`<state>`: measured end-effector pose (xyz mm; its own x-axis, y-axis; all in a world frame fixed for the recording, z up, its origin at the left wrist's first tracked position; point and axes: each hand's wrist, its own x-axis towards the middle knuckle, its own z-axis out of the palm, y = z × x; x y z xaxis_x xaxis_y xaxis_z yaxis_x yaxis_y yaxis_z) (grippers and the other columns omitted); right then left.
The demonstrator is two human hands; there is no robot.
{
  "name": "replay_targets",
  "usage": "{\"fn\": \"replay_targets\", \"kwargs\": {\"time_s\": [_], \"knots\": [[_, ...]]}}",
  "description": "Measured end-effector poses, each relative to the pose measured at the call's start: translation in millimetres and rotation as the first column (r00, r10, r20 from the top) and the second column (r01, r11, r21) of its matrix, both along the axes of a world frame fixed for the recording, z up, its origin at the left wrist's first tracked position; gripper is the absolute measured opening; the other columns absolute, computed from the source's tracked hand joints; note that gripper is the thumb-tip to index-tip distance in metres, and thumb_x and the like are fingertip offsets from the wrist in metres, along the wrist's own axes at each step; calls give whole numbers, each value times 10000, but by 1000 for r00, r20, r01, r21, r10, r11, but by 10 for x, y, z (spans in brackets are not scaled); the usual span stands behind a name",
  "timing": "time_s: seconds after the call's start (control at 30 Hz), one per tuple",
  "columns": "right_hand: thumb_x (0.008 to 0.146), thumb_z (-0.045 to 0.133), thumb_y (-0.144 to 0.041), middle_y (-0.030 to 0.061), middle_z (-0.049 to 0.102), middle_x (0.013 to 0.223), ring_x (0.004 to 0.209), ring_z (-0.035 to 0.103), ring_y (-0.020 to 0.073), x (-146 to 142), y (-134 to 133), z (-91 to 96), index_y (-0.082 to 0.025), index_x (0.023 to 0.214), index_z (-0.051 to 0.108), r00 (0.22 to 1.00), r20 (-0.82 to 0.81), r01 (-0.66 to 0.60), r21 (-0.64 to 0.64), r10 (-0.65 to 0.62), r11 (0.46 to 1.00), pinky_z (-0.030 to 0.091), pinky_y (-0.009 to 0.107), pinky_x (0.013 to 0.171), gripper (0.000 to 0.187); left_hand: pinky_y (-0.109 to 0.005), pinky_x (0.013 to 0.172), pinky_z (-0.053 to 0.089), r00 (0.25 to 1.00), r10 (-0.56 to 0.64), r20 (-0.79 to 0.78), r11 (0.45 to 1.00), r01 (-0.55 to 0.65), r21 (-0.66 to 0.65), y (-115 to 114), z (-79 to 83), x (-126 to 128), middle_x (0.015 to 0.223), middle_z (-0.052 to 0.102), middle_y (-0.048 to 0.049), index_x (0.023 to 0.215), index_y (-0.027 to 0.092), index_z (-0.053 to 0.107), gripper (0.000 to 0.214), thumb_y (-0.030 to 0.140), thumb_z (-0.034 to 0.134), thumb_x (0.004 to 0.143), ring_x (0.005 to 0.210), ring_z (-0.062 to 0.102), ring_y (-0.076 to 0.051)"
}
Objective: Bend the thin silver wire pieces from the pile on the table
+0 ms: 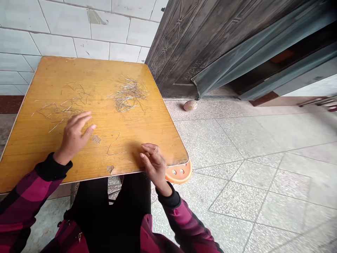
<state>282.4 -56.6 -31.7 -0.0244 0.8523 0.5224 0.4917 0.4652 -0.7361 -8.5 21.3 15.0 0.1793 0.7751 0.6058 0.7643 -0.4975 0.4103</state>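
Note:
A single bent piece of thin wire (113,142) lies on the tabletop between my two hands, curved in a loose S. My left hand (76,135) hovers over the left part of the table, fingers stretched and thumb apart, holding nothing. Just beyond it lies a loose scatter of bent wires (65,105). My right hand (154,161) is at the table's front edge, fingers half curled with the thumb apart, and nothing shows in it. A denser heap of thin wires (129,94) rests toward the back right of the table.
The wooden table (147,126) has chipped spots near its front edge and stands against a white tiled wall (92,31). An orange stool (181,171) sits partly under its right corner. A ball (190,105) lies on the floor by the dark door (181,45).

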Motion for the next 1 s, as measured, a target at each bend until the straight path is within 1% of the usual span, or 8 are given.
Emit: {"fn": "replay_targets", "kwargs": {"time_s": [0.13,0.27,0.4,0.5,0.6,0.73,0.87,1.0], "knots": [[877,594,-215,61,625,927,924,603,217,16,6,-37,-255,1032,653,993,-105,58,-37,-61,998,512,410,820,171,-422,925,519,981,127,144,986,-140,85,57,99,-182,1004,694,-31,935,207,658,134,262,543,895,994,638,-191],[867,606,-213,61,625,944,924,598,214,32,12,-47,-253,993,664,987,-150,60,-44,-66,997,507,397,806,145,-402,936,512,960,232,158,967,-245,66,78,137,-378,987,655,31,925,213,653,160,305,524,910,1010,609,-170],[856,624,-187,51,626,938,915,590,200,46,46,-39,-257,982,671,984,-176,25,-45,-32,999,498,375,798,152,-341,830,531,908,298,294,948,-318,21,115,115,-476,1051,610,2,955,172,654,208,333,550,874,954,605,-156],[849,635,-172,41,624,938,914,583,186,55,74,-41,-255,986,672,983,-185,-2,-52,-8,999,489,356,803,164,-328,760,541,904,281,322,959,-277,-59,120,127,-515,1037,607,-36,946,184,655,185,296,606,808,807,615,-136],[849,638,-174,40,617,950,923,577,180,65,85,-55,-248,988,671,980,-200,-16,-72,2,997,481,352,815,160,-328,736,526,950,260,175,951,-220,-217,37,171,-614,1006,602,-43,926,191,655,184,296,616,780,751,613,-143],[850,641,-193,44,616,952,931,576,184,77,82,-73,-237,972,672,979,-205,-24,-89,5,996,473,359,830,134,-329,705,488,965,252,-75,892,-262,-367,-193,162,-801,870,579,-30,835,186,650,157,322,615,764,719,594,-167],[844,650,-209,48,621,954,928,584,188,78,91,-78,-233,974,675,982,-191,-19,-97,1,995,473,355,820,134,-312,687,458,958,218,-186,873,-277,-403,-380,74,-834,837,559,-30,805,181,644,152,323,591,792,714,573,-169],[843,653,-219,47,627,950,927,590,187,73,104,-83,-233,965,678,983,-181,-17,-89,0,996,476,350,820,125,-299,693,450,950,152,-272,895,-249,-371,-321,41,-697,887,555,-44,811,177,633,148,323,614,800,773,567,-180]]}}
